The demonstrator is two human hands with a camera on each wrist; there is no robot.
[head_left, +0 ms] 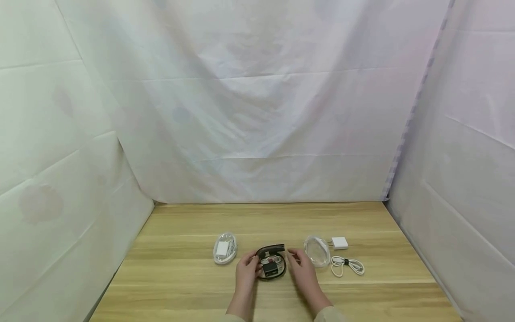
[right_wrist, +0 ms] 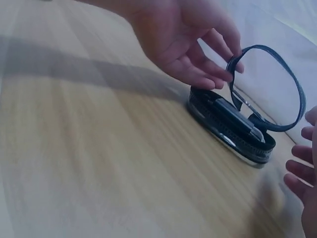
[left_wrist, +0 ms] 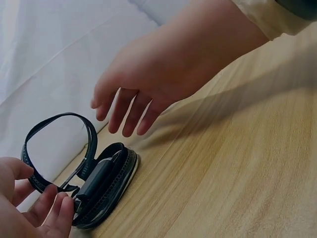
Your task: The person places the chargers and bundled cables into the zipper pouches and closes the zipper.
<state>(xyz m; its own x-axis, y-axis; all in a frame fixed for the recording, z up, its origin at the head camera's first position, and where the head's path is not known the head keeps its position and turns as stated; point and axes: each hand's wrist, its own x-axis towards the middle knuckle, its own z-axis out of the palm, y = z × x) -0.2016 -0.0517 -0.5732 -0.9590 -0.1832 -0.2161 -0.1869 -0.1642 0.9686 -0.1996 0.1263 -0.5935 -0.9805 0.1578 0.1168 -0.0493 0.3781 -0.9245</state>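
Observation:
In the middle of the table lies an oval black-trimmed zip case (head_left: 273,278), its lid (left_wrist: 89,148) raised upright on the hinge side. A black charger plug (head_left: 270,269) sits inside it, with a light cable (head_left: 265,260) behind. My left hand (head_left: 246,270) pinches the lid's rim at the left, thumb and fingers on either side of the black band, as the right wrist view also shows. To the right of the case is my right hand (head_left: 304,270), its fingers (right_wrist: 300,171) relaxed and apart from the case, holding nothing.
Left of the hands lies a transparent oval case (head_left: 216,258) with a white charger (head_left: 222,248) and cable. Right of them are another transparent case (head_left: 307,246), a white plug (head_left: 339,243) and a tied white cable (head_left: 356,266). Pale cloth (head_left: 257,134) hangs behind and at both sides.

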